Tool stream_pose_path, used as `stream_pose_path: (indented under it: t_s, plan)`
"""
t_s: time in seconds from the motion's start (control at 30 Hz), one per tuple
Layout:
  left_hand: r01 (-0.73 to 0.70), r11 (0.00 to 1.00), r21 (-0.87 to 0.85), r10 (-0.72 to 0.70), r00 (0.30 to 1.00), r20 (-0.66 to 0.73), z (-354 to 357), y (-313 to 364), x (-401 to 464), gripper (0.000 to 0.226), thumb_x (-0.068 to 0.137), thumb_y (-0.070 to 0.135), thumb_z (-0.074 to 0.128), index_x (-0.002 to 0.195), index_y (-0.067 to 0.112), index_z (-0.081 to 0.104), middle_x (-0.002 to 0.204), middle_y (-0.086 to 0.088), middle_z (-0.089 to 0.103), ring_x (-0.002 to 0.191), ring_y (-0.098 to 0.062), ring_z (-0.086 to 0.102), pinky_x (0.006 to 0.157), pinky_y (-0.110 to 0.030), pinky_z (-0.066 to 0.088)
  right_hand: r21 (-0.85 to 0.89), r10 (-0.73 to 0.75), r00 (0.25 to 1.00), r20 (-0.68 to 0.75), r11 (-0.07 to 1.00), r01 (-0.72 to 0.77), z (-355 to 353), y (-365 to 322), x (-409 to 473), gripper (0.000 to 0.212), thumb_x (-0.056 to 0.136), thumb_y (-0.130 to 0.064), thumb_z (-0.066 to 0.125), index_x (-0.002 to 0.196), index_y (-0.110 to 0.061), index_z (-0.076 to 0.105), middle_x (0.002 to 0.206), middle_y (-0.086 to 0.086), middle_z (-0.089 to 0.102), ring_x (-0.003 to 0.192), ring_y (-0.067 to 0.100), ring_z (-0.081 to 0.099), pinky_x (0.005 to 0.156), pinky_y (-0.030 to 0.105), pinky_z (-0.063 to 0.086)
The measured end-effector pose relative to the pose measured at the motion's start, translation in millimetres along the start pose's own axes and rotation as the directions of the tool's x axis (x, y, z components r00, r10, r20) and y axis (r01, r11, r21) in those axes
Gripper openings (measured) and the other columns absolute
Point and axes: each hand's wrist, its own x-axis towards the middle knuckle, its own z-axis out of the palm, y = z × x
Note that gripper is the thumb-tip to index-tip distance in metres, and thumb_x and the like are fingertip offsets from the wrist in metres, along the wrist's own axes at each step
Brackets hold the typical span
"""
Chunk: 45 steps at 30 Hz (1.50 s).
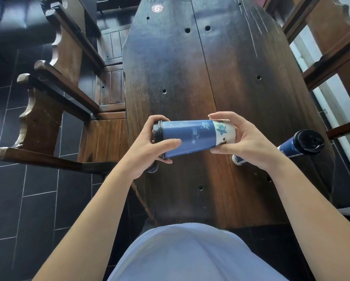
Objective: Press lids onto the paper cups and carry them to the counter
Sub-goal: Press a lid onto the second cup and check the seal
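Both hands hold one tall blue paper cup (190, 138) sideways above the dark wooden table (220, 67), its black plastic lid (157, 134) pointing to the person's left and its white-banded base to the right. The left hand (149, 151) curls round the lidded end: the thumb lies along the near side of the blue wall and the fingers wrap over the far edge of the lid. The right hand (247, 142) grips the base end, with the fingers arched over the top of the white band, which bears a teal emblem, and the thumb pressed under it from the near side. Neither hand is spread flat; each is closed on the cup.

A second blue paper cup with a black lid (291, 148) is on the table just right of the right hand, its lid toward the table's right edge; whether it stands or lies cannot be told from this angle. Part of another dark blue object (152, 169) shows under the left wrist at the table's left edge, too hidden to identify.

The table is long, made of dark stained planks with round holes, and carries a round red sticker marked 6 (157, 8) at its far end. Carved wooden chairs (64, 82) stand along the left side, on a floor of dark rectangular tiles (28, 199). More wooden framing (332, 57) runs along the right. The person wears a pale lilac garment (190, 254).
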Motion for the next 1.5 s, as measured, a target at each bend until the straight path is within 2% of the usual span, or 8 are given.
stream_pose_path:
  t_s: [0.17,0.33,0.43,0.63,0.93,1.2,1.37,1.5]
  plan:
    - [0.022,1.000,-0.006,-0.022,1.000,0.020,1,2,-3,0.060,0.080,0.025,0.081,0.129,0.038,0.049,0.125,0.000,0.053,0.110,-0.030,0.068,0.080,-0.058,0.064,-0.017,-0.009,1.000,-0.019,1.000,0.008,0,-2,-1,0.061,0.080,0.003,0.079,0.128,-0.026,0.055,0.120,-0.014,0.060,0.121,0.008,0.058,0.079,0.022,0.059]
    - [-0.157,0.982,0.107,0.156,0.988,0.020,2,3,-5,0.086,0.075,0.001,0.085,0.142,0.037,0.045,0.126,0.004,0.054,0.104,-0.008,0.065,0.092,-0.029,0.057,0.003,-0.001,0.999,-0.054,1.000,0.001,0,-3,-1,0.055,0.082,-0.002,0.078,0.127,-0.024,0.054,0.121,-0.006,0.057,0.113,0.003,0.062,0.073,0.018,0.058]
    - [-0.183,0.975,0.122,0.183,0.983,0.016,2,5,-5,0.081,0.072,0.005,0.086,0.138,0.037,0.053,0.129,0.004,0.057,0.110,-0.014,0.064,0.097,-0.037,0.058,0.014,0.025,0.998,-0.050,1.000,-0.025,1,-3,-1,0.056,0.077,-0.018,0.084,0.124,-0.027,0.056,0.119,-0.006,0.057,0.110,0.003,0.063,0.073,0.017,0.057]
    - [-0.141,0.988,0.056,0.145,0.988,-0.063,3,7,-6,0.064,0.069,0.009,0.086,0.124,0.027,0.060,0.121,0.001,0.055,0.095,-0.013,0.067,0.085,-0.050,0.064,0.001,-0.015,0.997,-0.078,1.000,0.015,1,-1,-1,0.063,0.075,-0.016,0.083,0.130,-0.027,0.055,0.123,-0.008,0.057,0.116,0.012,0.061,0.079,0.021,0.058]
    - [-0.058,0.998,0.028,0.059,0.998,-0.036,2,4,-3,0.065,0.074,0.020,0.085,0.131,0.032,0.057,0.124,-0.004,0.054,0.106,-0.037,0.071,0.077,-0.050,0.065,-0.145,-0.080,0.997,-0.015,0.986,0.077,-3,9,2,0.065,0.081,-0.001,0.082,0.133,-0.029,0.056,0.138,-0.009,0.050,0.131,0.015,0.047,0.092,0.027,0.057]
    - [-0.136,0.987,0.081,0.136,0.991,0.003,1,2,-5,0.085,0.071,0.014,0.089,0.140,0.044,0.050,0.130,-0.001,0.054,0.111,-0.025,0.067,0.100,-0.049,0.059,-0.097,-0.043,0.999,-0.026,0.994,0.040,-2,7,-1,0.057,0.084,-0.005,0.078,0.129,-0.031,0.056,0.118,-0.024,0.058,0.120,0.006,0.056,0.082,0.020,0.057]
    - [-0.172,0.982,0.073,0.171,0.985,0.023,-1,4,-5,0.076,0.073,0.004,0.087,0.136,0.034,0.055,0.116,0.014,0.065,0.107,-0.019,0.070,0.093,-0.043,0.062,-0.006,0.036,0.999,-0.010,0.999,-0.036,-1,6,-4,0.052,0.084,-0.025,0.080,0.129,-0.033,0.055,0.111,-0.024,0.060,0.119,0.006,0.059,0.076,0.020,0.058]
    - [-0.164,0.982,0.091,0.166,0.986,-0.006,-1,3,-5,0.064,0.078,0.002,0.087,0.128,0.027,0.057,0.111,0.012,0.064,0.100,-0.014,0.069,0.082,-0.039,0.064,-0.002,0.031,0.999,-0.035,1.000,-0.031,1,5,-6,0.056,0.080,-0.031,0.083,0.128,-0.038,0.055,0.119,-0.017,0.060,0.123,0.008,0.057,0.077,0.022,0.059]
